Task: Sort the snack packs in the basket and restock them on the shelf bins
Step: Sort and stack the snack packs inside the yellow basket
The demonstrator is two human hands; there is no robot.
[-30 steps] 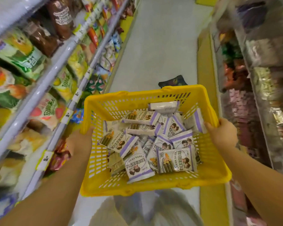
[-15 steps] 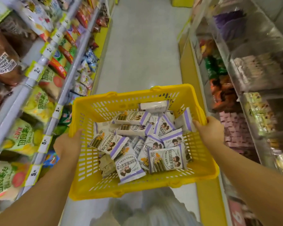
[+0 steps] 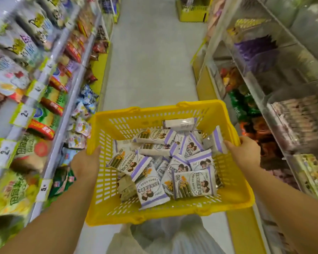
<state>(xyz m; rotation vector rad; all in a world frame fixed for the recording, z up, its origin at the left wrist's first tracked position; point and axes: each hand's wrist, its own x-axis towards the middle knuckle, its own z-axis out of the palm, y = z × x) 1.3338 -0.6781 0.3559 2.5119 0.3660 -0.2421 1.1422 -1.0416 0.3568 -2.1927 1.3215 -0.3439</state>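
1 yellow basket is held at the centre of the view over the aisle floor. About 12 white-and-purple snack packs are heaped loosely in it, with 1 brownish pack at 7 o'clock of the heap. 2 hands are seen. The left hand is clamped on the basket's rim at 9 o'clock, fingers curled over the edge. The right hand is clamped on the rim at 3 o'clock, fingers folded inside. Shelves of bagged snacks run along at 9 o'clock; clear shelf bins stand at 3 o'clock, well apart from the basket.
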